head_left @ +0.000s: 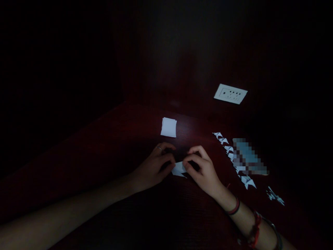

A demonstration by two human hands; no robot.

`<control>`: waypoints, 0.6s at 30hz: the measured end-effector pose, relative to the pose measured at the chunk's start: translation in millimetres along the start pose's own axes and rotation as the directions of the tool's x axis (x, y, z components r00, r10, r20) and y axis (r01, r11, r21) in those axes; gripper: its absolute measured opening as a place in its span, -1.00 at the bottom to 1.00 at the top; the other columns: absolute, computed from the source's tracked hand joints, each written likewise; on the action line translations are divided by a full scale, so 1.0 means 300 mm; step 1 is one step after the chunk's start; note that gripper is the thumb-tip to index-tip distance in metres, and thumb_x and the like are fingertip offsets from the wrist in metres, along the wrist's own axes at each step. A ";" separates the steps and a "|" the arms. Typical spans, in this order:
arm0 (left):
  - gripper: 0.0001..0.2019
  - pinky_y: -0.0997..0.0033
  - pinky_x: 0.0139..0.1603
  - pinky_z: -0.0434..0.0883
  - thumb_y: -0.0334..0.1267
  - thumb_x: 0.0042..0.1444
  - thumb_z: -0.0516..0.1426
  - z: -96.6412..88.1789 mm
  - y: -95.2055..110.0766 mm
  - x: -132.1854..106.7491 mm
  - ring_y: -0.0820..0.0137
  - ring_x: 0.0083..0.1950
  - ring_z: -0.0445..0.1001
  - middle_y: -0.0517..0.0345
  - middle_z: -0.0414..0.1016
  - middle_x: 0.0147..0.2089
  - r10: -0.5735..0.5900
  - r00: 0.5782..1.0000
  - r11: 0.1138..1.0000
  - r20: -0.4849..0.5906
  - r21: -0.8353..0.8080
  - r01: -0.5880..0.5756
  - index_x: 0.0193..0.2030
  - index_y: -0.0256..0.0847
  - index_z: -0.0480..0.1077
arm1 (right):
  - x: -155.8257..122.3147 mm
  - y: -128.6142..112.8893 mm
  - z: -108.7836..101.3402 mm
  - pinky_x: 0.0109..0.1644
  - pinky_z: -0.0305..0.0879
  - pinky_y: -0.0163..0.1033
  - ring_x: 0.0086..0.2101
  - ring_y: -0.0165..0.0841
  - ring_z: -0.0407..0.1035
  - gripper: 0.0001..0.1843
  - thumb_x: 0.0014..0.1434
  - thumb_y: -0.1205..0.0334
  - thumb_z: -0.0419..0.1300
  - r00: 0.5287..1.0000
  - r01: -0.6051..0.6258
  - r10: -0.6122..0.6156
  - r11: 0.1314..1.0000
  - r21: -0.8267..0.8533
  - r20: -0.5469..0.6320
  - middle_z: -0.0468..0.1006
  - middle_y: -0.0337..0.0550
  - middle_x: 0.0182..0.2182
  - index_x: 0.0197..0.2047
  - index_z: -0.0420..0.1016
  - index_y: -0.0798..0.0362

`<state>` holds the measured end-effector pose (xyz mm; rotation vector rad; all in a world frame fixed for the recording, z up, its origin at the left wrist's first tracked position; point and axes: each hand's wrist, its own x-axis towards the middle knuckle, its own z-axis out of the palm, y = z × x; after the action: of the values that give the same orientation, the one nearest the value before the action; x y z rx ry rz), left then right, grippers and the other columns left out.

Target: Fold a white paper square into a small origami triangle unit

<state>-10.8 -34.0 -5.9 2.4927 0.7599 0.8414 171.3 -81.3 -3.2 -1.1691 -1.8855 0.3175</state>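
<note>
Between my two hands is a small piece of folded white paper (pixel 179 169), low over the dark red table. My left hand (pixel 158 165), with a ring on one finger, pinches the paper's left side between thumb and fingertips. The right side is pinched by my right hand (pixel 203 168), which wears bracelets at the wrist. My fingertips cover part of the paper's edges. Just beyond my hands lies a stack of square white paper (pixel 169 127).
A row of folded white paper pieces (pixel 229 149) runs along the right, beside a pixelated flat object (pixel 249 156). Nearer me are small white scraps (pixel 275 196). A white socket plate (pixel 230 93) is set in the back panel. The surroundings are very dark.
</note>
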 end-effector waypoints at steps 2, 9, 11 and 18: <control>-0.90 0.23 0.05 0.20 -0.43 0.08 0.02 -0.003 0.008 -0.001 0.32 0.06 0.13 0.16 0.10 0.02 0.002 1.000 1.000 0.004 -0.007 -0.002 -0.35 -0.17 0.31 | -0.002 -0.005 0.000 -0.21 0.23 -0.23 -0.27 -0.36 0.21 -0.86 0.02 0.46 0.06 1.000 0.001 -0.001 1.000 -0.003 -0.014 0.21 -0.18 -0.32 -0.43 0.36 0.04; -0.92 0.25 0.05 0.20 -0.40 0.09 0.03 0.000 -0.012 0.005 0.35 0.06 0.16 0.16 0.13 0.00 -0.038 0.999 0.998 -0.009 -0.052 0.037 -0.37 -0.18 0.31 | -0.001 0.007 0.004 -0.23 0.22 -0.24 -0.28 -0.37 0.20 -0.89 0.05 0.42 0.05 0.998 -0.052 0.052 0.999 -0.016 -0.047 0.19 -0.18 -0.35 -0.42 0.36 0.05; -0.91 0.25 0.05 0.20 -0.41 0.09 0.03 0.000 -0.019 0.006 0.35 0.05 0.17 0.16 0.14 -0.01 -0.045 0.999 0.998 -0.001 -0.054 0.045 -0.39 -0.19 0.31 | 0.000 0.015 0.004 -0.19 0.22 -0.23 -0.25 -0.36 0.21 -0.91 0.05 0.39 0.08 0.998 -0.052 0.051 0.998 -0.023 -0.027 0.21 -0.17 -0.32 -0.35 0.37 0.04; -0.90 0.26 0.05 0.20 -0.39 0.09 0.04 0.004 -0.026 0.003 0.35 0.05 0.19 0.16 0.16 -0.02 -0.038 0.999 0.998 0.000 -0.056 0.038 -0.40 -0.19 0.35 | 0.000 0.015 0.000 -0.16 0.23 -0.23 -0.25 -0.37 0.22 -0.91 0.08 0.39 0.06 0.997 -0.014 0.018 0.999 -0.043 0.074 0.22 -0.16 -0.31 -0.41 0.34 0.05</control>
<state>-12.1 -27.7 -10.5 2.4214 0.7715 0.8386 173.9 -78.8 -5.9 -1.2160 -1.9569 0.3360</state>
